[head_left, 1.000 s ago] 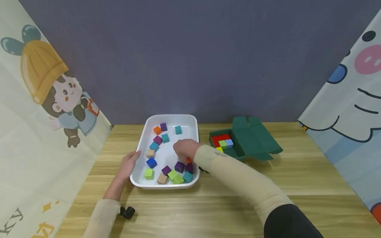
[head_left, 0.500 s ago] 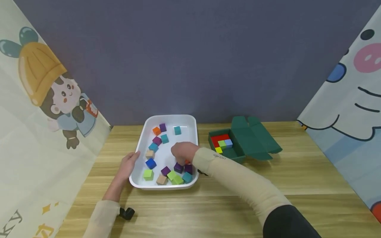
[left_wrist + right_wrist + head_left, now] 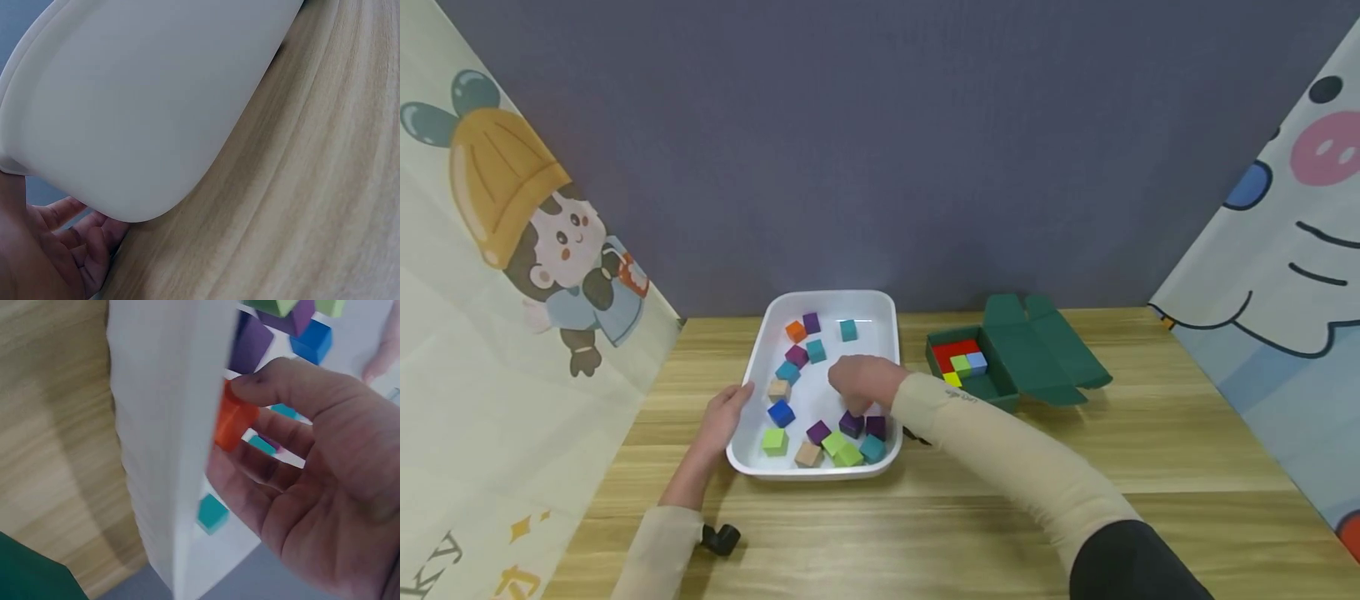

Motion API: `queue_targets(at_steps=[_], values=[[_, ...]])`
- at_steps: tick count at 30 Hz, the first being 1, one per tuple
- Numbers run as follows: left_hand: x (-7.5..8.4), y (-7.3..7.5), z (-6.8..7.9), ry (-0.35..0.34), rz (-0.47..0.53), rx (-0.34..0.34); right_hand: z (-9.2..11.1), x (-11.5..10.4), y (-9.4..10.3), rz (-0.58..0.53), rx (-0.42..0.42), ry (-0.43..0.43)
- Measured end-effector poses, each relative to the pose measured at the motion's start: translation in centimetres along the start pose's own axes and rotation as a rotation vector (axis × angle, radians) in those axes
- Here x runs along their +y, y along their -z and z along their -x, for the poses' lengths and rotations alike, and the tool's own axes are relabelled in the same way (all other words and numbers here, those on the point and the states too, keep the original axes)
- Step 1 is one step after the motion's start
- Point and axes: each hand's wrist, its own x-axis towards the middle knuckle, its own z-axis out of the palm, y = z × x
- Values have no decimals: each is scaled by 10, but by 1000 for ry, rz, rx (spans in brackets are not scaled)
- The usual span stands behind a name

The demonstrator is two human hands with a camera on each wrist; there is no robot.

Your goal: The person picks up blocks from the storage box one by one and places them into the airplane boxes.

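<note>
A white plastic tray (image 3: 820,473) holds loose cubes in several colours. My left hand (image 3: 727,414) grips its left side, thumb at the rim and fingers under the wall, as the left wrist view shows. Inside the tray, near its right wall, my right hand (image 3: 865,382) pinches an orange cube (image 3: 235,419) between thumb and fingers. In the head view that cube is hidden by the hand. Just below the right fingertips lie two dark purple cubes (image 3: 852,425), with lime cubes (image 3: 848,455) and a teal cube (image 3: 872,449) close by.
Right of the tray stands a green cardboard box (image 3: 1011,402), lid (image 3: 1045,354) folded open to the right. Red, lime, yellow and light blue blocks (image 3: 976,363) sit in it. A grey wall panel (image 3: 925,167) rises behind the wooden table (image 3: 925,533).
The orange cube, partly visible beside the right hand earlier, is now covered by it in the head view. The right hand has shifted slightly left; the left hand stays on the tray.
</note>
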Motion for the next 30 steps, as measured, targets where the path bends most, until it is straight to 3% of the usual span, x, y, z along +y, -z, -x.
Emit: queue_targets(at_steps=[6, 13, 18, 22, 30], values=[[-4, 1, -1, 0, 10, -1, 14, 11, 12, -25, 64, 135], [-3, 2, -1, 10, -2, 6, 48, 49, 15, -39, 181, 278], [-4, 0, -3, 6, -14, 10, 75, 88, 11, -41, 261, 304], [-4, -3, -5, -1, -12, 7, 93, 120, 3, -103, 297, 322], [-3, -2, -3, -8, 4, 23, 110, 163, -10, -186, 320, 338]])
